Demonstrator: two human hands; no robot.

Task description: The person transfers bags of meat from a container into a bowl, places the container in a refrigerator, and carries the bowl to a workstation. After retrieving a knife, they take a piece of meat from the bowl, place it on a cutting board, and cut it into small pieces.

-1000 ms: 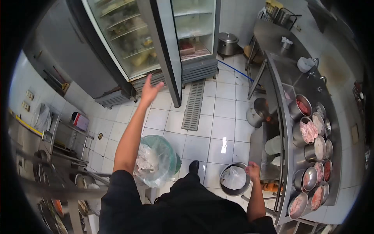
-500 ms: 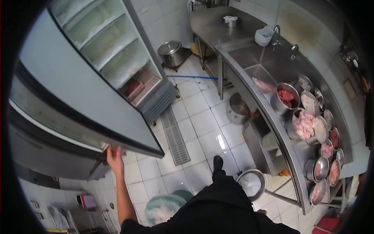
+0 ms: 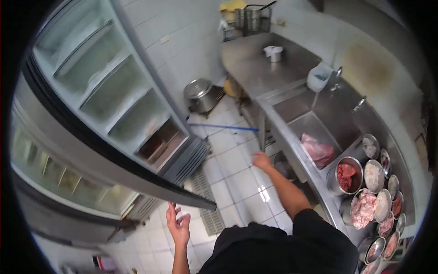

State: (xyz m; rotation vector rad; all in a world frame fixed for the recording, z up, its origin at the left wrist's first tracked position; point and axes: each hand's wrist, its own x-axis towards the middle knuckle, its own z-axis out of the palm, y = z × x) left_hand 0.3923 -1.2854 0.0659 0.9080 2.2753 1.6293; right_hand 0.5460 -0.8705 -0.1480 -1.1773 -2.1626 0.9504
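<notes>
Grey, black-edged fridge door (image 3: 82,148) spans nine o'clock; the left hand (image 3: 179,226), at seven, has opened beside its edge; the right hand (image 3: 262,161), newly raised at four, looks empty.

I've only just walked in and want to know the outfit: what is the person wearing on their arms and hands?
The left hand and right hand are both bare, with no gloves. Black short sleeves leave the forearms uncovered. No watch, bracelet or cable shows on either forearm. The picture is too blurred to rule out a ring.
</notes>
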